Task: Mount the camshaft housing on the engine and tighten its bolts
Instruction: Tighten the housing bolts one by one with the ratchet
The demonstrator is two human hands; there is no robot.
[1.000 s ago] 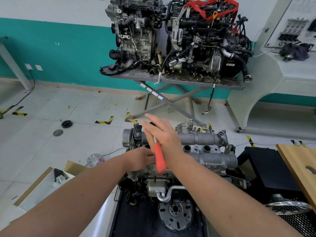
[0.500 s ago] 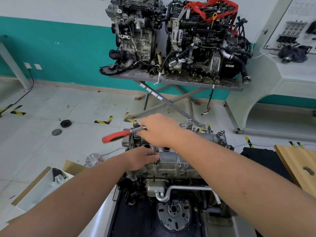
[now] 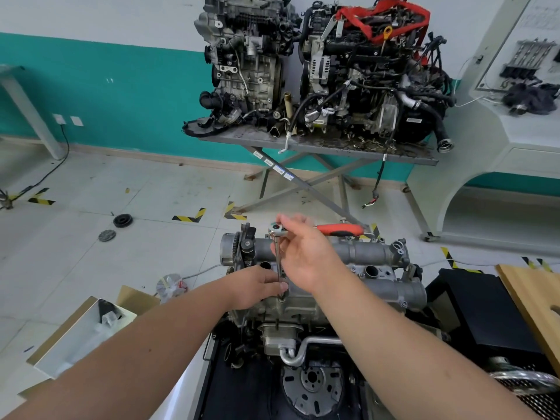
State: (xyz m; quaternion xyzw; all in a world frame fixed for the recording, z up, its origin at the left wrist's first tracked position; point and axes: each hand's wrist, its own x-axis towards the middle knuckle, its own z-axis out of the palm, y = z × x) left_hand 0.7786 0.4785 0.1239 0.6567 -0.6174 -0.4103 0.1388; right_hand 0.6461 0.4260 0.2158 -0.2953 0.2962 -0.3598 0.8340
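Camshaft housing [image 3: 357, 268] lies directly beneath both hands [image 3: 303, 256].

The ratchet [image 3: 306, 231] was swung about its head: its orange handle, pointing left half a second earlier, pointed right. The right hand [image 3: 306, 256] shifted rightward with it; the view moved slightly.

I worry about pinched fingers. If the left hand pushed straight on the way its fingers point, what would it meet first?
Probably nothing new: the left hand already has its fingertips at the ratchet extension bar, just above the camshaft housing. Depth is unclear.
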